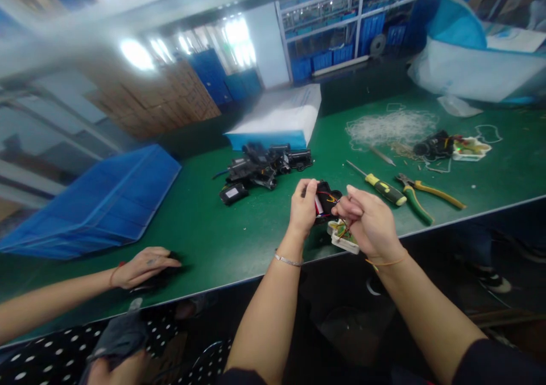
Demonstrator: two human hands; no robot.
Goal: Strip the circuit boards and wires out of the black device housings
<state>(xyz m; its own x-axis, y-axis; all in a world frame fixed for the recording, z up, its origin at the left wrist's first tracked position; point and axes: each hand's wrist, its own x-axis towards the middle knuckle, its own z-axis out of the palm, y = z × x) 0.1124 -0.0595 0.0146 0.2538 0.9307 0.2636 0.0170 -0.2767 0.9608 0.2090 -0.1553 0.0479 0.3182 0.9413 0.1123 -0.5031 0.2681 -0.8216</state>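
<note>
Head view: left fingers (310, 190) grip the black housing (326, 202) above the green desk (205, 220); right fingers (347, 204) pinch its thin wires. Housing probably light, rigid, best held by its sides; wires flexible, easily torn.

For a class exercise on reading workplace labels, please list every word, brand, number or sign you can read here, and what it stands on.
No text can be read.
White label on the black part at the pile's near edge: too blurred.
Black part in the left hand: too small.
White-and-blue bag, far right: faint blue print, illegible.
Screwdriver handle: no lettering discernible.
</note>
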